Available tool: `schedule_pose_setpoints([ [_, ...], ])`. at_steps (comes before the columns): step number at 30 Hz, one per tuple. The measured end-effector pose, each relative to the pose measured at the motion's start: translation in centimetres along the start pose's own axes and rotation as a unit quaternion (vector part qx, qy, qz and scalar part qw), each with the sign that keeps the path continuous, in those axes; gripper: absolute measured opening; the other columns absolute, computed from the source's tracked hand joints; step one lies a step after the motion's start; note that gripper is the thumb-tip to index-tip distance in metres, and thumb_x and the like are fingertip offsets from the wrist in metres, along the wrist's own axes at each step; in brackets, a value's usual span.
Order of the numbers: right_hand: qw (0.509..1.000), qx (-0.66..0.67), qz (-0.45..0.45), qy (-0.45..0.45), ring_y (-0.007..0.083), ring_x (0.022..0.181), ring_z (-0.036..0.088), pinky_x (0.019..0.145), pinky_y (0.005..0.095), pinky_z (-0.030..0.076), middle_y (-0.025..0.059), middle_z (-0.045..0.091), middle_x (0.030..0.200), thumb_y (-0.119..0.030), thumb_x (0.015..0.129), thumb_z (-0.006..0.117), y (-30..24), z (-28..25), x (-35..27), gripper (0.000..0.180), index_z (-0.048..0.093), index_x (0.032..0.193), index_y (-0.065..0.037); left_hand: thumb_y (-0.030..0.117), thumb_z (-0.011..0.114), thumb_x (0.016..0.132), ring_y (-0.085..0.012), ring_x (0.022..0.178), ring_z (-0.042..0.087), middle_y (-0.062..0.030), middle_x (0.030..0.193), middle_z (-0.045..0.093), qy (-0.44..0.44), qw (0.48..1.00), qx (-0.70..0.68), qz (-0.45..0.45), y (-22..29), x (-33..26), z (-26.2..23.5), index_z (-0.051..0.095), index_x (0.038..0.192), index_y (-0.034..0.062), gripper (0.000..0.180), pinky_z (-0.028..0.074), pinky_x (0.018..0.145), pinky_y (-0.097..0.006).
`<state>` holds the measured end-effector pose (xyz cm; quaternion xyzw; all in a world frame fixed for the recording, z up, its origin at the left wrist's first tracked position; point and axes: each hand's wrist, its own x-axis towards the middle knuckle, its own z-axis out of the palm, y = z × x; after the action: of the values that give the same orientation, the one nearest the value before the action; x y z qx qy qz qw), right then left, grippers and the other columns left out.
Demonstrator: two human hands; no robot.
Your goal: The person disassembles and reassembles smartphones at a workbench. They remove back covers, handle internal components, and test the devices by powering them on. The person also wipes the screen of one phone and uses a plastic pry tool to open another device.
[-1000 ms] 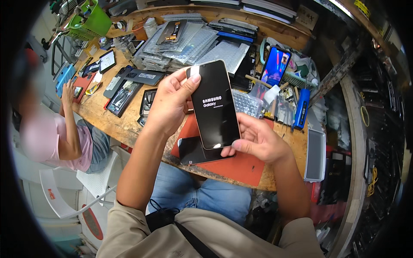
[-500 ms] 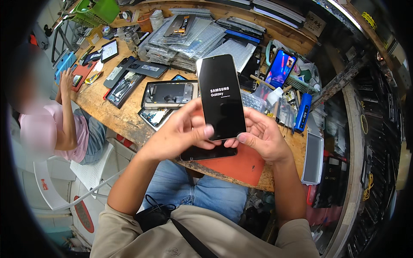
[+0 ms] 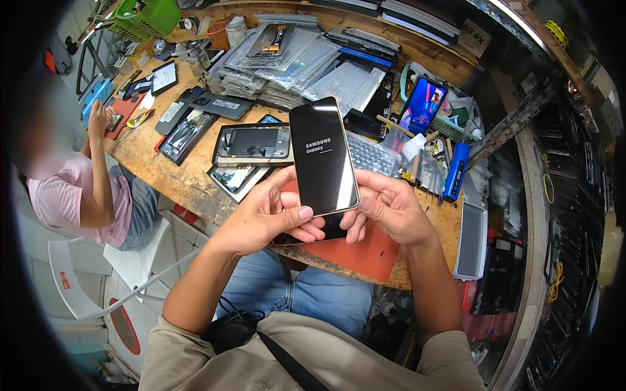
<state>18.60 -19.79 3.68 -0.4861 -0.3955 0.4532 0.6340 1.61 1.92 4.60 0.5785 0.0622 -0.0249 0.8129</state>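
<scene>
Between both hands I hold a smartphone upright and slightly tilted, its black screen lit with white lettering. My left hand grips the lower left part, thumb across the bottom corner and fingers curled behind. At the lower right edge, my right hand pinches the phone with its thumb near the corner. Another dark phone lies below on an orange mat, partly covered by my fingers. Just beyond my left hand, an opened phone box or tray holds a dark phone part.
Stacked bubble-wrapped parts fill the back of the bench. Disassembled phones lie at the left. A lit phone leans on a basket at the right, near a blue tool and a grey tray. Another person sits at left.
The held phone has come down a little and to the left. Its tilt differs, and the bright reflection has shifted to the lower right of its screen. My fingers show more underneath.
</scene>
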Motion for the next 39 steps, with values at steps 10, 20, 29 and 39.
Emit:
schedule_pose_setpoints([
  [10, 0.992, -0.096, -0.010, 0.080, 0.0223, 0.072, 0.077, 0.064, 0.0298, 0.063, 0.0176, 0.077, 0.092, -0.015, 0.110, 0.058, 0.5, 1.1, 0.3, 0.055, 0.045, 0.157, 0.011, 0.007, 0.067, 0.105, -0.0277, 0.123, 0.071, -0.0186, 0.139, 0.066, 0.025, 0.996, -0.068, 0.059, -0.9, -0.8, -1.5, 0.030, 0.159, 0.0032, 0.066, 0.061, 0.105, -0.041],
  [20, 0.958, -0.152, -0.062, 0.235, 0.0075, 0.059, 0.061, 0.056, 0.0228, 0.051, 0.0012, 0.065, 0.072, -0.016, 0.107, 0.067, 1.0, 0.3, 0.0, 0.017, 0.066, 0.099, 0.000, 0.008, 0.072, 0.101, -0.0240, 0.103, 0.077, -0.0185, 0.126, 0.071, 0.198, 0.962, -0.025, 0.186, 2.6, -7.5, -10.3, 0.033, 0.158, -0.0019, 0.069, 0.064, 0.090, -0.034],
  [29, 0.956, -0.192, -0.060, 0.212, 0.0057, 0.067, 0.062, 0.061, 0.0220, 0.052, 0.0000, 0.066, 0.078, -0.014, 0.109, 0.066, 1.5, 0.1, 0.3, 0.015, 0.067, 0.102, -0.001, 0.005, 0.069, 0.102, -0.0266, 0.103, 0.078, -0.0219, 0.128, 0.071, 0.149, 0.975, -0.066, 0.149, 1.5, -6.0, -7.2, 0.036, 0.155, -0.0021, 0.064, 0.065, 0.089, -0.033],
  [39, 0.939, -0.223, -0.041, 0.260, 0.0065, 0.066, 0.061, 0.061, 0.0231, 0.051, -0.0003, 0.064, 0.077, -0.012, 0.107, 0.068, 1.5, 0.5, 0.5, 0.015, 0.067, 0.097, -0.001, 0.006, 0.069, 0.102, -0.0218, 0.100, 0.076, -0.0142, 0.122, 0.072, 0.236, 0.951, -0.031, 0.198, 1.9, -5.1, -11.7, 0.047, 0.147, -0.0025, 0.051, 0.064, 0.089, -0.033],
])
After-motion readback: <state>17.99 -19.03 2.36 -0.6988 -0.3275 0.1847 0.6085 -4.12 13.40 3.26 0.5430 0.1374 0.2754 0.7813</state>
